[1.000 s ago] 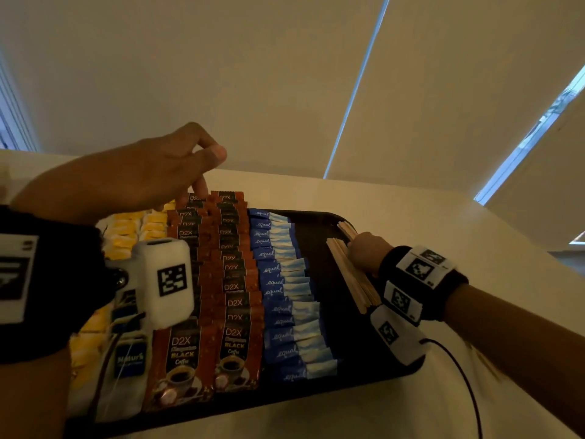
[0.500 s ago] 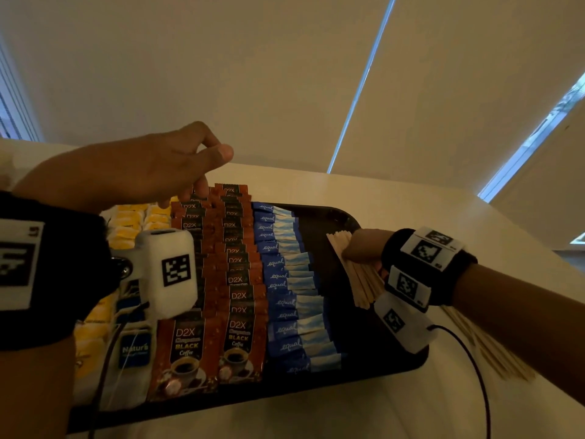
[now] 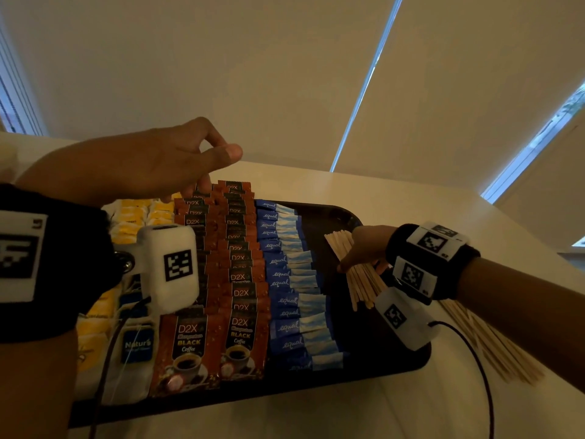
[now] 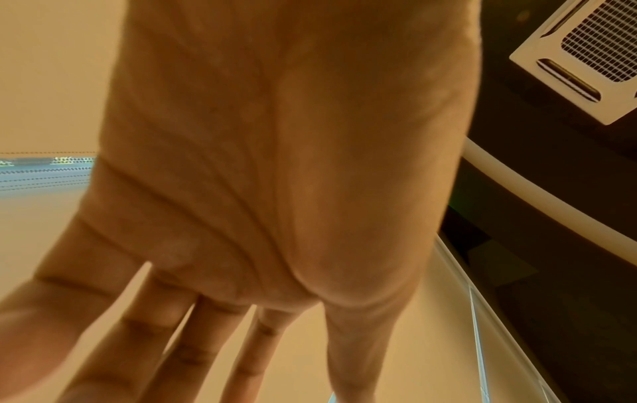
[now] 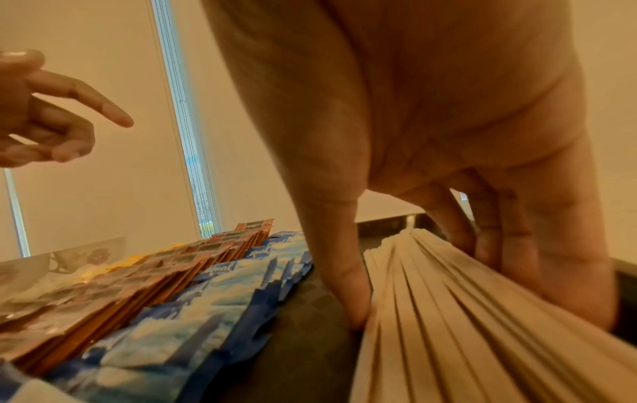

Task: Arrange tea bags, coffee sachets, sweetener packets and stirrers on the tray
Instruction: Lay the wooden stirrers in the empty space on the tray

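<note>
Where the table top [image 3: 411, 198] meets the pale blinds, a dark tray [image 3: 335, 213] lies flat, its contents set in columns running from near edge to far edge.

Item 1, tea bags [image 3: 136, 343]: far left column on the tray, white and yellow wrappers, partly hidden behind the left wrist band.

Item 2, coffee sachets [image 3: 240, 340]: two brown overlapping columns, just right of the tea bags, printed faces up.

Item 3, sweetener packets [image 3: 297, 327]: one blue overlapping column, touching the right edge of the coffee sachets.

Item 4, stirrers [image 3: 361, 283]: a bundle of pale wooden sticks on the bare right part of the tray, apart from the sweetener packets, fanned slightly toward the far end. More loose wooden sticks [image 3: 493, 353] lie on the table beyond the tray's right edge, under the right forearm.

Right hand [image 3: 364, 245]: on the bundle; in the right wrist view the thumb [image 5: 348, 294] presses its left side and the fingers [image 5: 510, 231] curl against its right side, gripping it between them.

Left hand [image 3: 152, 166]: raised above the far end of the coffee sachets, holding nothing, fingers loosely spread, index finger extended, the others partly bent.

Cup [image 5: 86, 256]: pale, flower-printed, beyond the tea bags.
</note>
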A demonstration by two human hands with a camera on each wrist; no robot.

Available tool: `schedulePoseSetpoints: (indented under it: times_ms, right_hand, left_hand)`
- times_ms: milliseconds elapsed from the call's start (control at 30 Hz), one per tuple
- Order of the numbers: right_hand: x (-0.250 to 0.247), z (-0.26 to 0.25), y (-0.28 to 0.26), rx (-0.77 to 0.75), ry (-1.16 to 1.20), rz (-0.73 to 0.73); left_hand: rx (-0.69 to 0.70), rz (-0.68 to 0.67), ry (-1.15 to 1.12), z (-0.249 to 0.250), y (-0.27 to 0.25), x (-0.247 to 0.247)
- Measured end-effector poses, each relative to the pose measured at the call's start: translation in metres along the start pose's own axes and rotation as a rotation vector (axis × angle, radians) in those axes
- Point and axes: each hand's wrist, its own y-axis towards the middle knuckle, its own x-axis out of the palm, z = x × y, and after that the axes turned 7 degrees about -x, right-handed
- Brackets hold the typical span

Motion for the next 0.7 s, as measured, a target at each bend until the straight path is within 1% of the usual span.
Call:
schedulePoseSetpoints:
  times_ms: [233,433,567,700]
  right_hand:
    - [0.004,0.003,0.004,-0.013,0.077,0.006]
    - [0.005,0.003,0.005,0.008,0.092,-0.027]
    - [0.008,0.002,0.005,-0.033,0.090,-0.013]
    - [0.007,0.004,0.007,-0.015,0.195,0.001]
  left_hand:
    - [0.039,-0.049,0.041,-0.004,0.004,0.001]
    - [0.042,-0.050,0.048,-0.007,0.008,0.000]
    - [0.043,-0.051,0.045,-0.009,0.009,0.000]
    - [0.052,-0.051,0.059,-0.011,0.012,0.001]
